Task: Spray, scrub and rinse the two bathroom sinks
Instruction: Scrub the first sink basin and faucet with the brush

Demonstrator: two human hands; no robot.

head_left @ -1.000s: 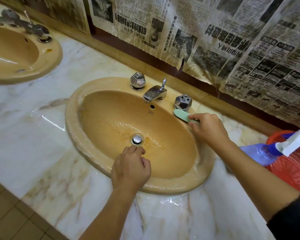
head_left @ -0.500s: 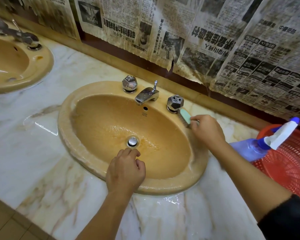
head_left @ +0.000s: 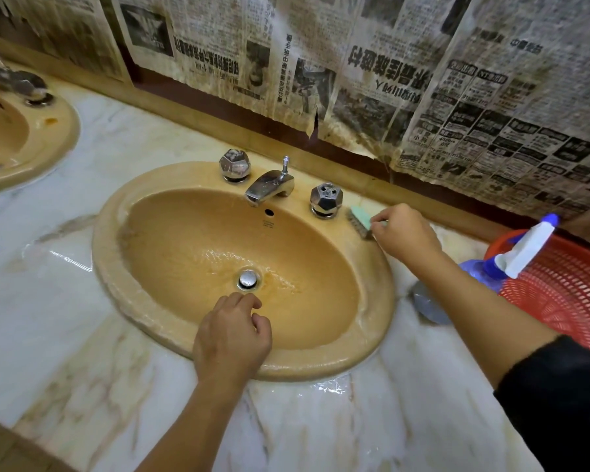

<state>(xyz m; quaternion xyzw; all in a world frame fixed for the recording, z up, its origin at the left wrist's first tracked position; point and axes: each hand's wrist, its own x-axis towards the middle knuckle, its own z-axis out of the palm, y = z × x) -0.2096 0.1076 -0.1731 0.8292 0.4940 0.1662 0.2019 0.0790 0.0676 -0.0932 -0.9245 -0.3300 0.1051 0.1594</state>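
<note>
Two sinks to clean — my right hand (head_left: 404, 229) grips the green brush (head_left: 361, 220) on the near sink (head_left: 143, 321) rim at 2 o'clock, my left hand (head_left: 232, 335) rests loosely curled and empty at 6 o'clock, and, I judge, rinsing and the far sink (head_left: 58, 131) are left.

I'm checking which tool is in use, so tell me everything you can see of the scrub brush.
The scrub brush has a pale green back that looks like plastic, with dark bristles underneath. It lies tilted on the near sink's back right rim, just right of the right tap knob. The right hand grips its handle end, hiding that part.
</note>
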